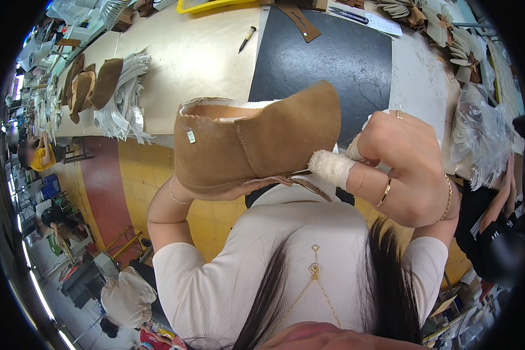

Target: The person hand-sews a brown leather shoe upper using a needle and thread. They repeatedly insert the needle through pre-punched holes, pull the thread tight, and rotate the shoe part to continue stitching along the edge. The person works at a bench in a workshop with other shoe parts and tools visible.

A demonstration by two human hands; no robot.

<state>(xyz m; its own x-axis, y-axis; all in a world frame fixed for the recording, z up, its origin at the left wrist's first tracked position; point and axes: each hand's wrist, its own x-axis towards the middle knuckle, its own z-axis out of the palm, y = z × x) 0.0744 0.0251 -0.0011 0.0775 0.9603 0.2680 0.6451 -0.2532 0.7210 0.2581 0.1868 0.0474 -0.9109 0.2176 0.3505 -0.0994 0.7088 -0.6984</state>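
A tan suede boot upper [256,143] with pale fleece lining at its opening is held up in front of my chest, above the table edge. My left hand [248,186] supports it from beneath, with the fingers curled along its lower edge and mostly hidden by the boot. My right hand [402,169] wears rings, a bracelet and white tape on its fingertips. It is closed, and the taped fingertips pinch the boot's lower right edge where a loose suede flap hangs.
A black mat [332,58] lies on the cream worktable [192,52] with a pen-like tool [247,38] beside it. Tan cut pieces and white stacks [108,93] sit at the left, plastic bags [484,137] at the right. Another person [499,233] is at the right, others far left.
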